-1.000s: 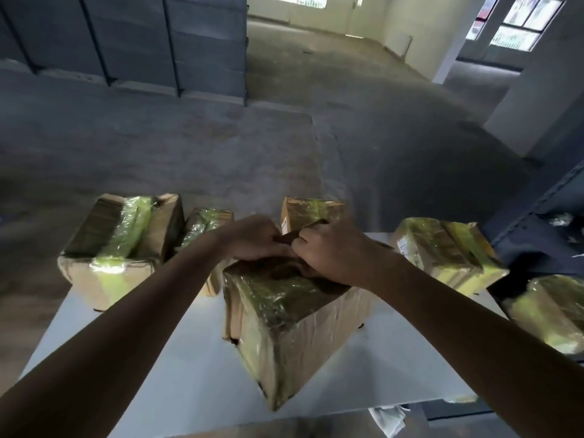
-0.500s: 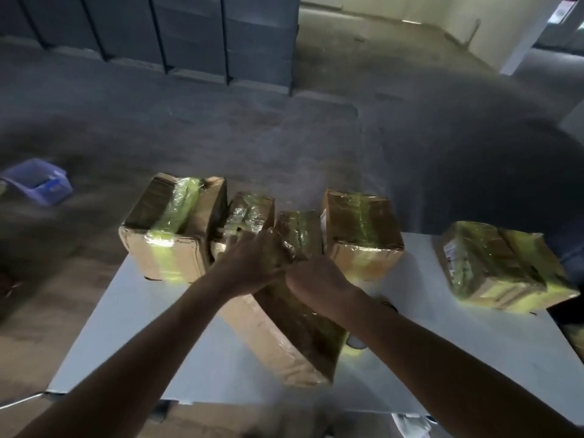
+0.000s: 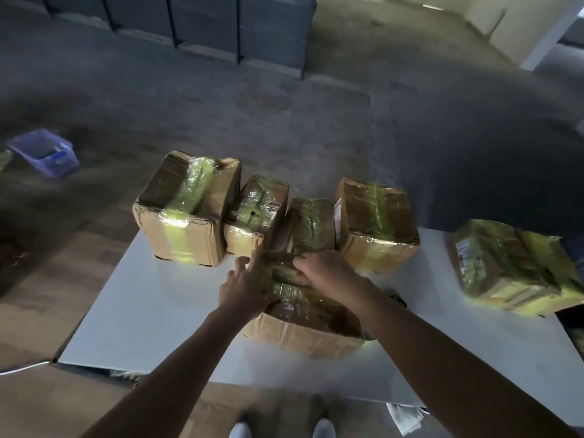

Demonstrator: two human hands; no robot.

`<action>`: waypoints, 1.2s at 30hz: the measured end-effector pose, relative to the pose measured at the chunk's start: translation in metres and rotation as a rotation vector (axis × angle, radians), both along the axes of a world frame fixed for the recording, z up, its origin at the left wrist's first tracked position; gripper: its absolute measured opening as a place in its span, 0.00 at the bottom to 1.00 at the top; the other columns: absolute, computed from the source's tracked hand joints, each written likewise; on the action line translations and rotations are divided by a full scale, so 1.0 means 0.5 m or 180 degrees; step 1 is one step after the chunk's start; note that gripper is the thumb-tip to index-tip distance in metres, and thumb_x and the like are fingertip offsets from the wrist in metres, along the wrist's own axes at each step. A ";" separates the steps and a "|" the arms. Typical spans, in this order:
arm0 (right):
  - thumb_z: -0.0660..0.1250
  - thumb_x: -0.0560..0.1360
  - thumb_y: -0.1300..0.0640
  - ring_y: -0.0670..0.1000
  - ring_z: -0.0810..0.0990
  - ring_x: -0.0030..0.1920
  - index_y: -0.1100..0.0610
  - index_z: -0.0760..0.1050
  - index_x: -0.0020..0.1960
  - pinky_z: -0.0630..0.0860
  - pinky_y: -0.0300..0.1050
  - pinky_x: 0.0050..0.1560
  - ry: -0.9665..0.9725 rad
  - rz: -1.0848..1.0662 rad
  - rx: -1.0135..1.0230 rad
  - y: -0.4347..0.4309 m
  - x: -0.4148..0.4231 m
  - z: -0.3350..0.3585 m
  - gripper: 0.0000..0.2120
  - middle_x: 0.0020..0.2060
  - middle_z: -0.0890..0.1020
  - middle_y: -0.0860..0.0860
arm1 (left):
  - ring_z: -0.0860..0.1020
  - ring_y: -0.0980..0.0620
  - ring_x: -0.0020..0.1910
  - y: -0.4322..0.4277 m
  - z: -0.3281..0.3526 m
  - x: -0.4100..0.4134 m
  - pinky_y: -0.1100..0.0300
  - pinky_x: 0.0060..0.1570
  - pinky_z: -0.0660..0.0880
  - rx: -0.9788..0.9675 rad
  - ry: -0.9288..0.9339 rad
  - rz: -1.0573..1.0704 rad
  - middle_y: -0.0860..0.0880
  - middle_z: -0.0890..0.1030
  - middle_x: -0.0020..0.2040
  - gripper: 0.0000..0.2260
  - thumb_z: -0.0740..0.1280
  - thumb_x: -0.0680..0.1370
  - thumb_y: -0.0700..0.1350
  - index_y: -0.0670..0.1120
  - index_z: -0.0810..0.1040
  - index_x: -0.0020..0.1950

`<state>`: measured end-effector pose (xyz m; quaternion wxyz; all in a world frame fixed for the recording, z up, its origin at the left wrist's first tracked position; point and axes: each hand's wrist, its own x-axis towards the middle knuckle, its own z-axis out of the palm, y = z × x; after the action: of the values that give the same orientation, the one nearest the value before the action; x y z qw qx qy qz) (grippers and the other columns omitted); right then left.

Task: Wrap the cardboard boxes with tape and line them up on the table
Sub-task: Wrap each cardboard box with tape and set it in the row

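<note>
Pressing yellow-green tape (image 3: 294, 295) onto brown cardboard box (image 3: 303, 333) at middle of white bench (image 3: 142, 311), with left grip (image 3: 249, 286) spread flat and right grip (image 3: 328, 273) pinching the tape; next, probably sliding it squarely into row of taped boxes (image 3: 376, 222) behind.

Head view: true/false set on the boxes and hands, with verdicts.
1. Both the left hand and the right hand are on the front box. True.
2. Four taped boxes stand in a row behind it. True.
3. The blue bin sits on the table. False: it is on the floor, left of the table.
4. The left hand is a closed fist. False: its fingers lie straight on the front box.
5. A lone box lies apart at the table's right end. True.
6. The front box is bare. False: shiny yellow-green tape crosses its top.
</note>
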<state>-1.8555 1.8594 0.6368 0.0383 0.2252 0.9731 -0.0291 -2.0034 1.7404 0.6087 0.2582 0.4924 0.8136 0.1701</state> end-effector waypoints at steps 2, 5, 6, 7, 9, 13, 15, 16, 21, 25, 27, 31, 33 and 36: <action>0.68 0.76 0.49 0.48 0.78 0.38 0.55 0.78 0.48 0.71 0.41 0.39 0.0053 -0.0039 -0.0168 0.001 0.007 -0.004 0.09 0.39 0.78 0.46 | 0.70 0.39 0.65 0.009 0.003 -0.008 0.45 0.60 0.74 -0.0172 0.0066 -0.0176 0.44 0.63 0.70 0.50 0.76 0.69 0.57 0.58 0.44 0.79; 0.69 0.73 0.43 0.49 0.79 0.43 0.55 0.80 0.49 0.70 0.42 0.40 -0.0047 -0.0151 -0.0589 0.011 0.018 -0.005 0.15 0.44 0.80 0.49 | 0.69 0.38 0.66 0.020 0.005 -0.017 0.46 0.60 0.73 -0.0349 0.0097 -0.0303 0.43 0.63 0.70 0.49 0.75 0.68 0.60 0.58 0.46 0.79; 0.68 0.73 0.41 0.50 0.78 0.42 0.56 0.80 0.50 0.72 0.44 0.40 -0.0129 -0.0188 -0.0728 0.014 0.020 0.000 0.18 0.44 0.79 0.49 | 0.69 0.38 0.67 0.022 0.004 -0.019 0.46 0.60 0.72 -0.0337 0.0099 -0.0307 0.43 0.63 0.70 0.48 0.74 0.68 0.61 0.58 0.47 0.79; 0.66 0.74 0.40 0.50 0.78 0.42 0.56 0.80 0.51 0.73 0.46 0.41 -0.0171 -0.0207 -0.0808 0.015 0.022 0.004 0.20 0.43 0.78 0.50 | 0.68 0.38 0.67 0.021 0.002 -0.021 0.46 0.60 0.72 -0.0324 0.0094 -0.0312 0.43 0.63 0.70 0.48 0.74 0.68 0.62 0.58 0.48 0.79; 0.66 0.76 0.42 0.52 0.78 0.42 0.57 0.80 0.52 0.74 0.47 0.41 0.0103 -0.0153 -0.0674 0.015 0.029 0.007 0.18 0.43 0.77 0.51 | 0.68 0.37 0.67 0.020 -0.001 -0.024 0.45 0.61 0.72 -0.0308 0.0078 -0.0346 0.43 0.63 0.70 0.48 0.75 0.68 0.61 0.57 0.49 0.78; 0.71 0.73 0.46 0.53 0.75 0.56 0.53 0.73 0.65 0.71 0.48 0.51 0.0641 -0.0857 -0.0287 0.012 0.048 -0.015 0.23 0.55 0.77 0.52 | 0.64 0.37 0.70 0.020 0.010 -0.014 0.42 0.63 0.70 -0.0102 0.0349 -0.0445 0.42 0.57 0.75 0.47 0.75 0.67 0.61 0.53 0.52 0.77; 0.72 0.72 0.45 0.53 0.76 0.57 0.50 0.70 0.67 0.70 0.47 0.51 0.0425 -0.1182 -0.0744 0.005 0.050 -0.038 0.26 0.56 0.79 0.51 | 0.60 0.38 0.73 0.014 0.010 -0.012 0.43 0.66 0.66 0.0392 0.0864 -0.0724 0.43 0.53 0.78 0.45 0.75 0.67 0.61 0.52 0.56 0.78; 0.71 0.73 0.45 0.53 0.78 0.55 0.49 0.69 0.67 0.69 0.46 0.49 0.0341 -0.1223 -0.0837 0.001 0.050 -0.050 0.26 0.55 0.81 0.51 | 0.59 0.40 0.74 0.009 0.005 -0.013 0.43 0.68 0.63 0.0599 0.1022 -0.0923 0.44 0.54 0.78 0.43 0.75 0.68 0.60 0.53 0.58 0.77; 0.70 0.73 0.44 0.54 0.79 0.53 0.50 0.68 0.66 0.66 0.48 0.48 0.0307 -0.1115 -0.0430 0.003 0.042 -0.073 0.26 0.54 0.81 0.50 | 0.49 0.42 0.77 0.014 -0.020 -0.026 0.42 0.73 0.55 0.0696 0.0959 -0.1353 0.49 0.56 0.78 0.29 0.71 0.74 0.55 0.55 0.68 0.73; 0.63 0.78 0.43 0.54 0.76 0.60 0.51 0.64 0.72 0.67 0.53 0.58 0.0221 -0.1150 -0.0809 0.010 0.053 -0.076 0.27 0.62 0.77 0.52 | 0.45 0.44 0.78 0.025 -0.031 -0.017 0.39 0.75 0.46 0.0772 0.1079 -0.1859 0.49 0.56 0.78 0.16 0.67 0.77 0.53 0.54 0.76 0.65; 0.61 0.79 0.45 0.52 0.77 0.59 0.53 0.65 0.73 0.72 0.50 0.57 0.0573 -0.1126 -0.1149 0.011 0.062 -0.061 0.25 0.63 0.77 0.53 | 0.49 0.46 0.78 0.023 -0.031 -0.021 0.40 0.75 0.47 0.0876 0.0971 -0.1813 0.48 0.59 0.77 0.14 0.67 0.76 0.54 0.54 0.79 0.61; 0.63 0.80 0.51 0.53 0.79 0.49 0.58 0.78 0.60 0.76 0.49 0.48 0.1026 -0.1297 -0.0668 0.024 0.103 -0.056 0.14 0.48 0.82 0.54 | 0.53 0.47 0.77 0.019 -0.021 -0.037 0.42 0.74 0.53 0.0959 0.0766 -0.1830 0.50 0.63 0.75 0.19 0.63 0.74 0.64 0.59 0.78 0.62; 0.60 0.81 0.51 0.52 0.77 0.41 0.58 0.79 0.55 0.71 0.46 0.41 0.0894 -0.1438 -0.0956 0.018 0.120 -0.060 0.14 0.41 0.80 0.53 | 0.52 0.46 0.77 0.010 -0.022 -0.039 0.37 0.73 0.52 0.0980 0.0623 -0.1981 0.51 0.62 0.75 0.28 0.57 0.71 0.72 0.62 0.73 0.67; 0.57 0.83 0.51 0.51 0.77 0.42 0.57 0.78 0.59 0.68 0.43 0.40 0.0758 -0.1364 -0.1136 0.016 0.125 -0.064 0.15 0.43 0.81 0.53 | 0.49 0.40 0.78 0.007 -0.030 -0.033 0.32 0.71 0.45 0.0783 0.1167 -0.2243 0.47 0.56 0.79 0.43 0.52 0.65 0.80 0.60 0.62 0.76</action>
<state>-1.7928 1.8675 0.6050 -0.0441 0.4101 0.8806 -0.2334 -2.0198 1.7439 0.5937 0.0908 0.7900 0.6014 0.0768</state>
